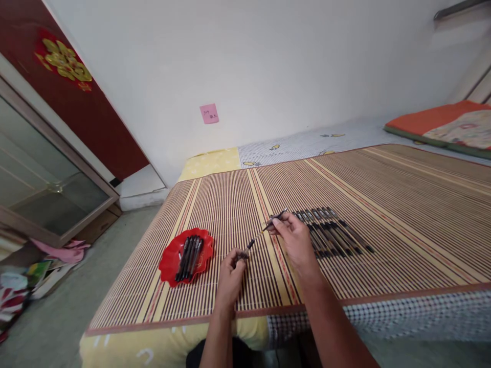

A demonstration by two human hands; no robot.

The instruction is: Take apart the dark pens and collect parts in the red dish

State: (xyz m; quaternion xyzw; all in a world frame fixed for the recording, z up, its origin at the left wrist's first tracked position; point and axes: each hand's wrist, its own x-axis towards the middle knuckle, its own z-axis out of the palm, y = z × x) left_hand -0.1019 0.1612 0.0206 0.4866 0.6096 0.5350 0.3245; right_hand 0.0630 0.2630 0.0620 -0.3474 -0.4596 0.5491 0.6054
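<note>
Both hands grip a dark pen (pixel 251 242) that slants up to the right above the striped mat. My left hand (pixel 232 276) pinches its lower end, mostly covered by the fingers. At the upper end, my right hand (pixel 289 235) pinches a dark section whose tip pokes out past the fingers. Between the hands a thinner, paler stretch shows, which looks like a refill. Right of my right hand, several black pens (pixel 333 232) lie side by side in a slanted row. On the left, a red scalloped plate (pixel 165 268) holds several more black pens (pixel 190 258).
The striped mat (pixel 222 204) covers a bed with patterned bedding, its front edge close to me. A folded orange quilt (pixel 429 122) lies at the far right. A white wall with a pink note (pixel 209 113) stands behind. Magazines and cloths (pixel 49 260) lie at the left.
</note>
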